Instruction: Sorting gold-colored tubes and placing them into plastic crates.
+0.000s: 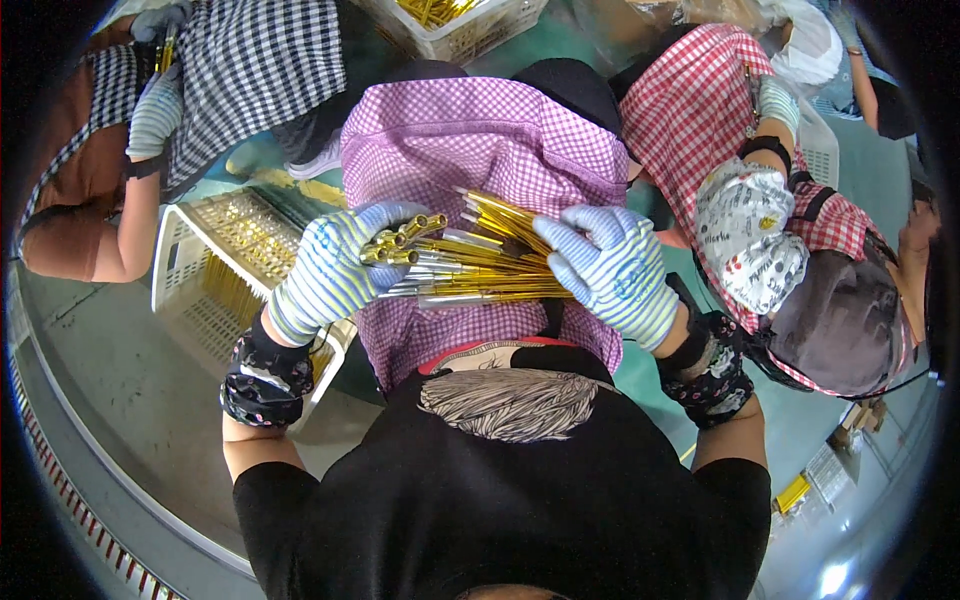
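A bundle of thin gold and silver metal rods [478, 262] lies across my lap over a pink checked apron [470, 140]. My left hand [330, 270], in a blue-striped glove, grips the bundle's left end, where several brass tips stick out. My right hand [612, 272], gloved the same way, clasps the right end of the rods, which fan out slightly under its fingers. Both hands hold the bundle roughly level in front of my chest.
A white slatted crate [190, 270] with more gold rods stands at my left. Another crate [455, 35] sits at the top. A person in a red checked apron [760, 200] sits at my right. Another person's gloved hand [155, 115] holds rods at upper left.
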The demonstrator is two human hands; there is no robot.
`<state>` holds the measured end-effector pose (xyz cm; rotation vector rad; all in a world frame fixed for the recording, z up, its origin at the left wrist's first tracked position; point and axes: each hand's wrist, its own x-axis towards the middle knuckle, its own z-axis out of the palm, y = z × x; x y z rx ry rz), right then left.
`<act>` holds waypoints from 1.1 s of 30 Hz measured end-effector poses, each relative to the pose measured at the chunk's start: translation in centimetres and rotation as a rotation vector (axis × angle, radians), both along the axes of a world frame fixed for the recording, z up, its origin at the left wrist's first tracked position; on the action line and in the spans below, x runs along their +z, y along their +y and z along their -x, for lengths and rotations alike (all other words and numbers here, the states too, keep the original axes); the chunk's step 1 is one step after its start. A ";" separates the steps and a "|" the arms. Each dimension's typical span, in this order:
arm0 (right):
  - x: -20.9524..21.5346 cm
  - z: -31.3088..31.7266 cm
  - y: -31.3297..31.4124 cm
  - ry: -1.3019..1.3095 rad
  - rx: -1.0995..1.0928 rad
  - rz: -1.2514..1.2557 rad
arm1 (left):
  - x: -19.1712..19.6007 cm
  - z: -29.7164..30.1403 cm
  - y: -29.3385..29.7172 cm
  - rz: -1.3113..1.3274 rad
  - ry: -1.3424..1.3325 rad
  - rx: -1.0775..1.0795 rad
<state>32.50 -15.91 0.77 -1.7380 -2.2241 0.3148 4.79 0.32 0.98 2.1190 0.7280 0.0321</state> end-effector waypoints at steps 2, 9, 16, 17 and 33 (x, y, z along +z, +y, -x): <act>-0.8 0.5 -0.3 0.000 0.070 0.089 | -0.4 0.1 -0.5 0.044 -0.001 0.025; -3.1 3.4 -0.4 -0.125 0.000 0.329 | -0.6 -1.4 -0.7 0.079 -0.045 -0.076; -3.3 3.2 1.1 0.077 0.043 0.546 | -1.7 -3.9 -1.5 -0.170 -0.215 -0.334; -3.2 3.1 0.9 0.076 0.047 0.546 | -1.8 -4.1 -1.8 -0.170 -0.214 -0.330; -1.3 1.5 -0.9 0.256 -0.043 0.348 | 2.5 -3.7 -0.5 -0.712 -0.107 -0.422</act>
